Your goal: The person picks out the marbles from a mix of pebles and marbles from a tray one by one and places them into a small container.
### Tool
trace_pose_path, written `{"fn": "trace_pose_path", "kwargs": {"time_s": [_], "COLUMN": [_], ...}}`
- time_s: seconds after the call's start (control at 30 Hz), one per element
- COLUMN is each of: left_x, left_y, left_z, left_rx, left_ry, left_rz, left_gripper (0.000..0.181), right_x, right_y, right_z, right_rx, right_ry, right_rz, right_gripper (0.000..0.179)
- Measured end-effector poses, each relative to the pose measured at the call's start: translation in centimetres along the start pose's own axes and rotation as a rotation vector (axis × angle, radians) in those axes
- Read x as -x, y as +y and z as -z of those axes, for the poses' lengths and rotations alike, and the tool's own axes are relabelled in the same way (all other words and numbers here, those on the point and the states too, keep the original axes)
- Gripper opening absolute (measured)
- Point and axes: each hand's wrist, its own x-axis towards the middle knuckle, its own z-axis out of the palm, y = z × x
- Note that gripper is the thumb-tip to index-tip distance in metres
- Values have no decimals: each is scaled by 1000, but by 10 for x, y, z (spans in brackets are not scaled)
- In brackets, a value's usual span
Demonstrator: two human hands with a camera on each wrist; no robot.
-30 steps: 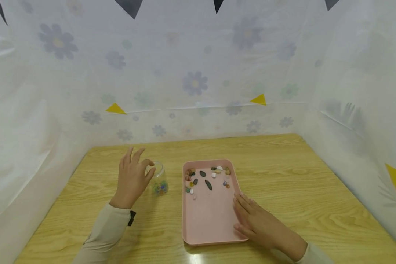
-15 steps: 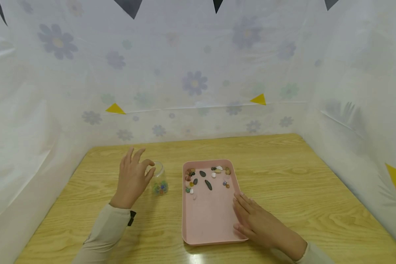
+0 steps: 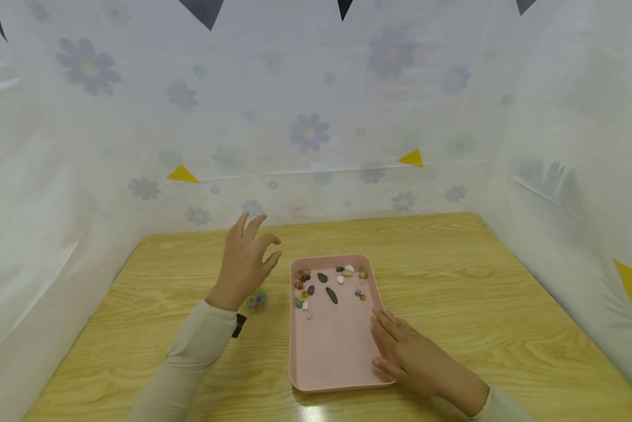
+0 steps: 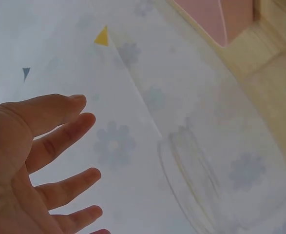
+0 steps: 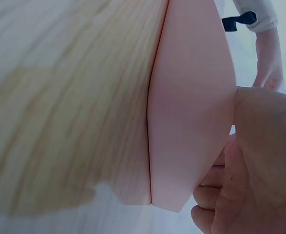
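Observation:
My left hand [image 3: 244, 264] is raised between the glass jar and the pink tray, thumb and index finger apart with nothing between them. Colourful marbles [image 3: 256, 300] show in the jar's lower part, while the hand hides its mouth in the head view. The clear jar [image 4: 196, 175] appears beside the fingers in the left wrist view. My right hand [image 3: 407, 351] rests on the right rim of the pink tray [image 3: 342, 357], its fingers extended along the edge. Small stones lie in the tray's far half, among them a long dark pebble [image 3: 331, 295] and a white one [image 3: 340, 280].
The wood-grain table [image 3: 479, 293] runs back to a white flowered curtain [image 3: 316, 88], which also closes off both sides. Brown beads [image 3: 300, 285] sit along the tray's left wall, and more small stones [image 3: 360, 292] lie near its right wall.
My left hand has moved from beside the jar's mouth up and to the right, toward the tray, and its thumb and index finger have parted. The right hand has stayed on the tray.

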Motion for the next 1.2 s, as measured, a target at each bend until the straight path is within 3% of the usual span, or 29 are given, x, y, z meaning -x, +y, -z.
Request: {"fn": "trace_pose_path", "kwargs": {"time_s": [0.23,0.43,0.73,0.83,1.07,1.2], "left_x": [-36,-54,-56,-55,-51,-49], "left_y": [31,54,73,75,77,80], "left_z": [-24,-55,-101,-116,-146,-157], "left_rx": [89,79,-11,9,16,1], "left_ry": [-90,-227,-420,-469,-512,-541], "left_rz": [-62,-98,-94,-68,-57,-43], "left_gripper": [16,21,28,30,33,22], "right_x": [0,0,0,1,2,2], "right_y": [0,1,2,1,1,1], "right_z": [3,3,1,1,0,1], "right_rx": [-3,-5,8,8,15,8], "right_ry": [1,3,31,35,46,46], "right_rz": [0,-8,4,2,5,4], "right_gripper": [67,66,65,65,66,66]}}
